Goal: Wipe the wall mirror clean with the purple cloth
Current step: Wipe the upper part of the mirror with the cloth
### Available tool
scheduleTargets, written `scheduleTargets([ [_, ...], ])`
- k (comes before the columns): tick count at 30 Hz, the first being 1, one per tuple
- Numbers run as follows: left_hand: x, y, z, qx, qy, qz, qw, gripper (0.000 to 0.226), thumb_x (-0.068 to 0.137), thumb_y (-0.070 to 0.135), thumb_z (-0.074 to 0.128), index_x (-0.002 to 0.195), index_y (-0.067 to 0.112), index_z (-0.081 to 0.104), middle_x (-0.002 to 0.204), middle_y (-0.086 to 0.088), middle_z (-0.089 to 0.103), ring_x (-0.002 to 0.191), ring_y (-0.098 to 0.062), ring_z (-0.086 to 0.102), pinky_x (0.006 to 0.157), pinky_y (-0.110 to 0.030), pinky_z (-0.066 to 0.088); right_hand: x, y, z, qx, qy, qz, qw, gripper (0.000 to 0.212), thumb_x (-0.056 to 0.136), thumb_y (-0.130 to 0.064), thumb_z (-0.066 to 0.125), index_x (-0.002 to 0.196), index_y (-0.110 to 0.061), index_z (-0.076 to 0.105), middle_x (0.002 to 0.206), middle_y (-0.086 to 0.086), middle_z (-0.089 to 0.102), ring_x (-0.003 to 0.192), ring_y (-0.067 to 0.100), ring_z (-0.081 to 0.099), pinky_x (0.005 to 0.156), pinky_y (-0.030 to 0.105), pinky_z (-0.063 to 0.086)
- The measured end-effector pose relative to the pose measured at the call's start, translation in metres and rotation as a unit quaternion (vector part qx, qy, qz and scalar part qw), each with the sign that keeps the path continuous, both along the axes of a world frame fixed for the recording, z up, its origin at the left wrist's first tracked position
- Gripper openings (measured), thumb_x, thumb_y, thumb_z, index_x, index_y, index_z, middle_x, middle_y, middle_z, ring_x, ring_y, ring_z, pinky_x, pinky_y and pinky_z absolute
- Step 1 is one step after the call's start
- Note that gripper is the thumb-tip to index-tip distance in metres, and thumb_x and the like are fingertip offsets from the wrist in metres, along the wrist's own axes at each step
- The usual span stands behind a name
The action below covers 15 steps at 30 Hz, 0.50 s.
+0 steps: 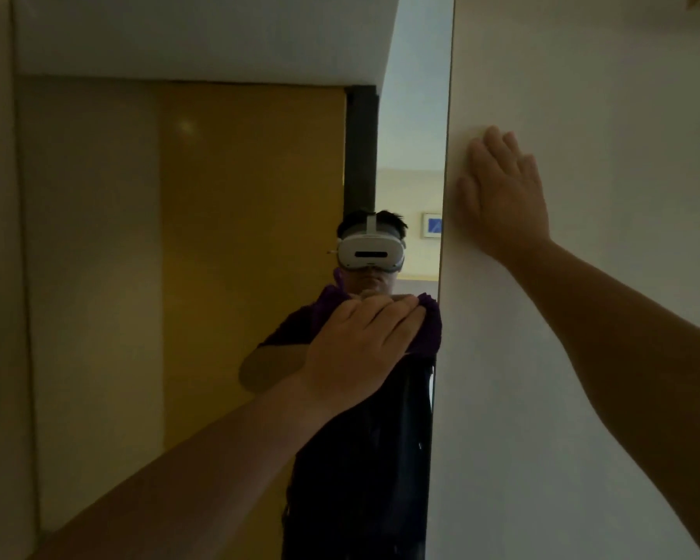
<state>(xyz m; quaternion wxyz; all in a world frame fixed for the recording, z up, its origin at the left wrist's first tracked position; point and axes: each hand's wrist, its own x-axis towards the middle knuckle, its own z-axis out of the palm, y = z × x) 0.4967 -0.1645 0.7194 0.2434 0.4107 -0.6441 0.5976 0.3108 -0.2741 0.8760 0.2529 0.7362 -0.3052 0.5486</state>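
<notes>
At mirror (203, 276) right edge, left hand (360, 349) flat on cloth (429, 329), right hand (502, 196) splayed on wall (582, 357): cloth may overrun, missing strip.

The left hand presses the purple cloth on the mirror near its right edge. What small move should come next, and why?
Probably slide the left hand with the purple cloth leftward across the mirror. The cloth already sits against the mirror's right edge, so the glass to the left is the area still to cover. The right hand lies flat on the wall and can stay as support.
</notes>
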Motion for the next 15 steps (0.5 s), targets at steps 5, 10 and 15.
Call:
scheduleTargets([
  [5, 0.018, 0.024, 0.009, 0.011, 0.055, -0.060, 0.997, 0.034, 0.102, 0.026, 0.056, 0.127, 0.004, 0.059, 0.119, -0.013, 0.065, 0.103, -0.030, 0.062, 0.086, -0.041, 0.052, 0.012, 0.052, -0.012, 0.008, -0.016, 0.036, 0.999, 0.059, 0.102, -0.039, 0.027, 0.152, -0.007, 0.032, 0.163, 0.014, 0.021, 0.152, 0.030, 0.013, 0.122, 0.048, 0.015],
  [10, 0.079, 0.081, 0.004, -0.009, 0.067, -0.073, 0.995, 0.037, 0.101, 0.029, 0.055, 0.125, 0.001, 0.061, 0.119, -0.012, 0.066, 0.103, -0.029, 0.062, 0.087, -0.040, 0.053, 0.053, 0.115, -0.036, -0.014, 0.004, 0.058, 0.998, 0.069, 0.095, -0.046, 0.022, 0.145, -0.003, 0.044, 0.158, 0.018, 0.030, 0.149, 0.034, 0.022, 0.120, 0.051, 0.022],
  [15, 0.163, 0.140, -0.002, -0.027, 0.094, -0.078, 0.992, 0.038, 0.097, 0.026, 0.067, 0.126, 0.002, 0.061, 0.120, -0.011, 0.066, 0.105, -0.029, 0.063, 0.086, -0.042, 0.054, 0.126, 0.155, -0.085, -0.004, 0.042, 0.041, 0.998, 0.053, 0.103, -0.041, 0.035, 0.146, -0.011, 0.042, 0.160, 0.012, 0.029, 0.151, 0.027, 0.016, 0.122, 0.044, 0.011],
])
